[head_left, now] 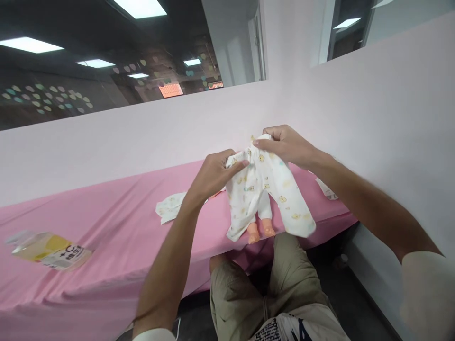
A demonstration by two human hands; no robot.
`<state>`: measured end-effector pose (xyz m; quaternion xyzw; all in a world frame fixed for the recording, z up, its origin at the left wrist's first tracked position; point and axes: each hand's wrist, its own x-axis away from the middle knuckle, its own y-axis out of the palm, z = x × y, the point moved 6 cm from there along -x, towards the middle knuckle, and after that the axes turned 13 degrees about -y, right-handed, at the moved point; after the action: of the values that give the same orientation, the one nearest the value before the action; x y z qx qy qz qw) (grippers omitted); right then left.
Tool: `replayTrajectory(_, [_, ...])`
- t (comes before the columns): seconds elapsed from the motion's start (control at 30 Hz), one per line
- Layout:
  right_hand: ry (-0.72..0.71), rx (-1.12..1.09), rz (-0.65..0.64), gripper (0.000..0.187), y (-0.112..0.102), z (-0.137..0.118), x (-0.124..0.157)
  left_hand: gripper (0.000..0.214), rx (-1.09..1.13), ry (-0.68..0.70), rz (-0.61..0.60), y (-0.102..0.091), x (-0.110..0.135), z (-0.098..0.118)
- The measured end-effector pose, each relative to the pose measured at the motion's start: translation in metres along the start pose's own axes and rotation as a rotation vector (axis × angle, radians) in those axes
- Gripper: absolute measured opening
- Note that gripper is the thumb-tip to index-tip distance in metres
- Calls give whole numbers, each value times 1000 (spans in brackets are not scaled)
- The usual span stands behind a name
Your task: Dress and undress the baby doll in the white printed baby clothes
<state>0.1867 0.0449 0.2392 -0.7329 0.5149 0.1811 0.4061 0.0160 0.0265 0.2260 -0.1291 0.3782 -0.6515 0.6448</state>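
A pair of white baby pants [280, 189] with small yellow and brown prints hangs between my hands, its legs pointing down toward me. My left hand [220, 173] pinches the left side of the waistband, thumb on top. At the right side of the waistband, my right hand [280, 142] grips the cloth between thumb and fingers. Behind the pants a doll lies on the pink-covered surface; its feet [259, 230] and a white-clothed leg show below the cloth. The pants hide most of its body. Left of it, part of a printed white garment [170, 208] shows, perhaps a sleeve.
A bottle [53, 251] with a yellow and white label lies on its side on the pink cloth [117, 227] at left. A white tag or packet [326, 189] is at the right. Behind stands a pale wall [142, 137] with a window above; another wall borders the right.
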Motion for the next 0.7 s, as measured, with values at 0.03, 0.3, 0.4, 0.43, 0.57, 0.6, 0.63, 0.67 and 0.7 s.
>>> replayTrajectory(0.03, [5, 24, -8, 43, 2, 0, 0, 36, 31, -27, -36, 5, 3, 1])
replayTrajectory(0.3, [64, 96, 17, 35, 15, -12, 9, 25, 390, -237, 21, 6, 6, 17])
replayTrajectory(0.4, [42, 87, -48, 29, 24, -24, 12, 19, 496, -161, 60, 3, 3, 28])
replayTrajectory(0.43, [36, 93, -49, 28, 26, -26, 13, 19, 518, -134, 72, 2, 4, 31])
replayTrajectory(0.57, [28, 128, 71, 24, 22, -24, 14, 32, 455, -15, 112, 1, 13, 40])
replayTrajectory(0.6, [29, 117, 93, 22, 21, -22, 14, 37, 413, 25, 146, 0, 18, 41])
replayTrajectory(0.63, [29, 94, 108, 20, 20, -21, 13, 43, 369, 61, 192, -1, 23, 39])
replayTrajectory(0.67, [29, 59, 119, 18, 19, -19, 12, 51, 334, 84, 238, 0, 29, 34])
replayTrajectory(0.7, [28, 16, 131, 16, 17, -19, 12, 61, 317, 90, 271, 2, 35, 27])
